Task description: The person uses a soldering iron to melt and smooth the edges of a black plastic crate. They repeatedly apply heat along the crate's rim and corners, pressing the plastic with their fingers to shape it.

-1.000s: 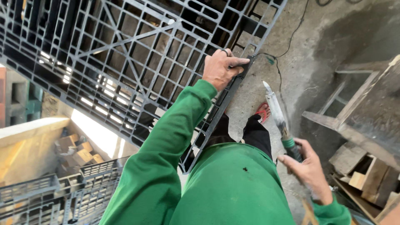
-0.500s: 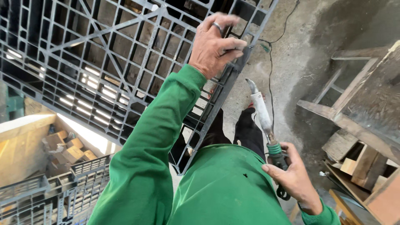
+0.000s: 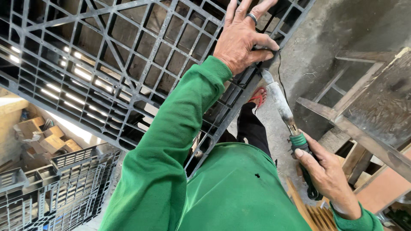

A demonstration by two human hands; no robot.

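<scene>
A large black plastic pallet stands tilted in front of me, its grid ribs filling the upper left. My left hand, in a green sleeve, presses on the pallet's right edge, thumb hooked over the rim. My right hand grips the green and black handle of a soldering-iron-like tool. Its pale metal shaft points up, with the tip right under my left thumb at the pallet's edge.
Below lies a grey concrete floor and my foot in a red sandal. Wooden frames and planks stand at the right. More black pallets and wooden blocks lie at the lower left.
My left hand has slid up along the pallet's edge and spread its fingers. The tool in my right hand has risen until its tip meets that edge.
</scene>
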